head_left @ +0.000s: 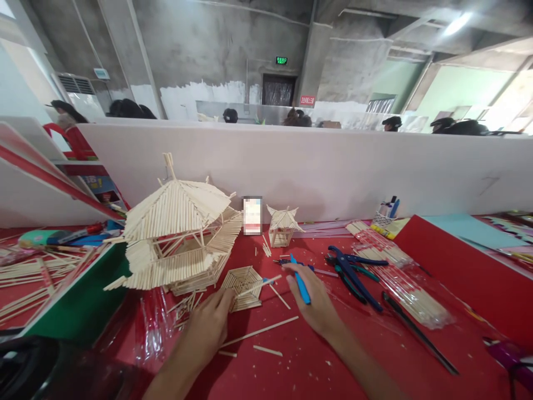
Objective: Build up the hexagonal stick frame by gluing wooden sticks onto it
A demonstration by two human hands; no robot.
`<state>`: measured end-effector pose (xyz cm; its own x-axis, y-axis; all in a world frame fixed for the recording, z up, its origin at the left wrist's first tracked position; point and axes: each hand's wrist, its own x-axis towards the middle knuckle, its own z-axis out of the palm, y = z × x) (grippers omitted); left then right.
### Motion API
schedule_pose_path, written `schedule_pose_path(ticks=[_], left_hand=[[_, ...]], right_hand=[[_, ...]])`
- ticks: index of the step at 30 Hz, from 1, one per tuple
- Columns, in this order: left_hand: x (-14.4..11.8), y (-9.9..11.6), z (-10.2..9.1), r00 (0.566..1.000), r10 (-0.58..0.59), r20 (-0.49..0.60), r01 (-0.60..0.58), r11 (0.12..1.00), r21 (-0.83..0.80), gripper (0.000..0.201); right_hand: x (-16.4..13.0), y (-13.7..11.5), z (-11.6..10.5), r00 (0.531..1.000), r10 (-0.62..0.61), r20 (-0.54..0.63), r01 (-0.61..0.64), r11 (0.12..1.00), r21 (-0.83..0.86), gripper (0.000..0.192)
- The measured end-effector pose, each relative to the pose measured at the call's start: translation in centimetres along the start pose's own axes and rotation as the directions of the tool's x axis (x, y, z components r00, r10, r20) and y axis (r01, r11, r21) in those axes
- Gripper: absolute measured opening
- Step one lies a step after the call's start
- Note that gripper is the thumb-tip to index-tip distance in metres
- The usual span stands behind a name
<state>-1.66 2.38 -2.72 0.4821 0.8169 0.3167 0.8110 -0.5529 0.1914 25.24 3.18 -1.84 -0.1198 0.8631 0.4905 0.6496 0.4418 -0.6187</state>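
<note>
Your left hand [213, 315] pinches a slim stick [258, 286], your right hand [310, 297] grips a blue tool [303, 286].
Ribbed wooden hexagon [245, 274] lies by your left hand.

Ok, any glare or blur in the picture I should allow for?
In the head view, the ceiling lamp glares at upper right; the plastic-wrapped sticks throw back highlights; the screen beside the small pavilion is pixelated; the dark object at lower left looks soft; the left hand and right hand read clearly.

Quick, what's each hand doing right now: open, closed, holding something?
Left hand: closed, seemingly on a stick.
Right hand: closed, holding a blue tool.
</note>
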Motion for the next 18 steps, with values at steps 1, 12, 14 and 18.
schedule_pose_path(ticks=[1,12,14,18], left_hand=[[-0.1,0.1,-0.3,0.999,-0.040,0.002,0.040,0.998,-0.041,0.037],[-0.1,1.3,-1.5,0.958,-0.268,0.099,0.285,0.918,-0.277,0.021],[-0.1,1.3,-1.4,0.950,-0.294,0.106,0.312,0.898,-0.309,0.023],[0.2,2.1,-1.7,0.924,-0.354,0.147,0.383,0.830,-0.405,0.027]], right_hand=[[0.4,0.2,0.1,0.999,-0.006,0.032,0.008,0.999,-0.048,0.024],[2.3,0.7,4.2,0.934,0.037,0.355,0.109,0.918,-0.382,0.019],[2.0,0.6,3.6,0.948,0.025,0.317,0.080,0.946,-0.315,0.018],[0.6,-0.8,2.1,0.961,-0.050,0.272,0.064,0.997,-0.044,0.012]])
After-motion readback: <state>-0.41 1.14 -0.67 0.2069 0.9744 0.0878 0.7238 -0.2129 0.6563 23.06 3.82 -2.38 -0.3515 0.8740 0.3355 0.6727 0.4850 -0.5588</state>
